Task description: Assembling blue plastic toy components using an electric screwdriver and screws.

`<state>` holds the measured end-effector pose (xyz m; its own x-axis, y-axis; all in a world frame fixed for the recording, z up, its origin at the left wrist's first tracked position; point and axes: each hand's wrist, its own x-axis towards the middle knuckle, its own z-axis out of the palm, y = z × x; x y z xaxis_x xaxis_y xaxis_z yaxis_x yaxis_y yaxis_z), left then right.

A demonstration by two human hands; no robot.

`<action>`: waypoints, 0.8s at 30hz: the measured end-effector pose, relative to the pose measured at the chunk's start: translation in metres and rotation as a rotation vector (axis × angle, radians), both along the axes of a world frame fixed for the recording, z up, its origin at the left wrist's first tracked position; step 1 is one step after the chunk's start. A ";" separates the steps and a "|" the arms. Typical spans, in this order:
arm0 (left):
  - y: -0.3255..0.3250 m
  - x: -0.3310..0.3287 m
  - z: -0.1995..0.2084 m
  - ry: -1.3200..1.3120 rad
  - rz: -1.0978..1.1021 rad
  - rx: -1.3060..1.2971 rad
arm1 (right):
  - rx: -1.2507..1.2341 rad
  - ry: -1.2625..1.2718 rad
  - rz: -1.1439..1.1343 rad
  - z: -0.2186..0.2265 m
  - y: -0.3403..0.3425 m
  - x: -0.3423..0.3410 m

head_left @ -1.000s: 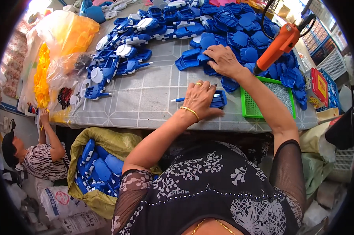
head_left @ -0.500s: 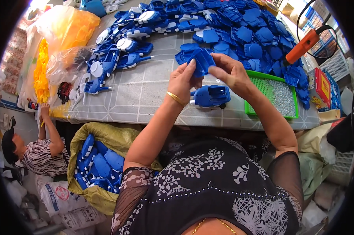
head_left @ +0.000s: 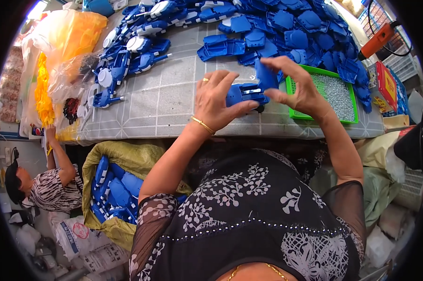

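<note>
"Blue plastic housing (head_left: 235,95) lies where, please?"

"It lies on the tabletop (head_left: 160,107), near the front edge, between the two hands."

"And the left hand (head_left: 216,100), how is it?"

"It is at the left end of this housing; its fingers are spread, and the thumb reaches along the side nearer to the front edge."

"The right hand (head_left: 298,89) also?"

"That one is curved, pinching a blue cover (head_left: 266,75) by thumb and fingers; the cover stands steeply above the right end of the housing; it is blurred, so I cannot tell if they touch."

"What is beside?"

"One green tray (head_left: 354,105) of small shiny pieces, toward the right front corner; behind it, blue parts (head_left: 309,40) are heaped toward the far edge."
</note>
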<state>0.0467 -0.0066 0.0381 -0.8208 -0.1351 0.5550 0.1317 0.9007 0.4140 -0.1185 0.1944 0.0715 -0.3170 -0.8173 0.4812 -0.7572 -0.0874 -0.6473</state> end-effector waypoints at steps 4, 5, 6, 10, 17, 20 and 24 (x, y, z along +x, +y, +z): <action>-0.002 0.007 -0.036 -0.110 -0.004 0.001 | 0.192 0.333 0.039 -0.029 -0.003 -0.001; -0.004 0.007 -0.040 -0.127 -0.023 0.023 | 0.195 0.329 0.045 -0.033 -0.004 -0.002; -0.004 0.007 -0.040 -0.131 -0.022 0.028 | 0.188 0.353 0.053 -0.038 -0.006 -0.004; -0.006 0.004 -0.041 -0.113 -0.053 0.062 | 0.229 0.399 0.087 -0.038 -0.009 -0.004; -0.008 0.002 -0.042 -0.073 -0.087 0.064 | 0.255 0.539 0.108 -0.029 -0.015 -0.002; -0.007 0.001 -0.041 -0.080 -0.100 0.089 | 0.291 0.592 0.121 -0.028 -0.017 -0.003; -0.008 0.000 -0.041 -0.071 -0.105 0.090 | 0.242 0.678 0.135 -0.030 -0.017 -0.004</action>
